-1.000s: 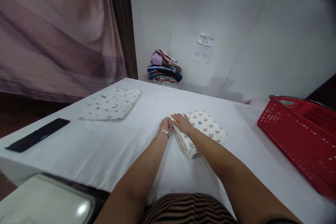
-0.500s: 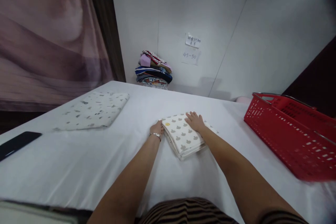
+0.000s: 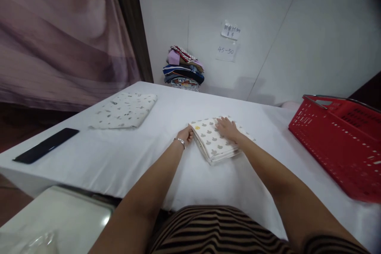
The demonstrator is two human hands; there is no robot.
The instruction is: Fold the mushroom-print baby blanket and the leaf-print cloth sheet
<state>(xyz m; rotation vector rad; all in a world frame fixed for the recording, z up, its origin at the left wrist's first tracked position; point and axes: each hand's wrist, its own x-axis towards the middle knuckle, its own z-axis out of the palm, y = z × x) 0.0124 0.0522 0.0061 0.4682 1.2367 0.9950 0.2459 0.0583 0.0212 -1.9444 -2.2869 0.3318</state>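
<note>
Head view: the left hand presses its curled fingers against the left edge of the folded spotted cloth, seemingly pinching the stacked layers, though the fingertips are tucked out of sight, so I cannot tell whether they truly grip. A thin bracelet circles that wrist. The right hand lies flat on top of the cloth, fingers spread and released, palm down at the far side of the bundle. The cloth rests on the white table, straight ahead at twelve o'clock from the person's body, several layers showing along its near edge.

Outward from there: another folded patterned cloth lies at ten o'clock, well apart; a dark flat phone-like object sits at nine o'clock near the table edge; a red basket stands at three o'clock; a stack of folded clothes sits against the wall at twelve o'clock, beneath paper notes.

The likely risk is the layers sliding apart: with only flat pressure on top and a side push, the fold could skew or fan open.
</note>
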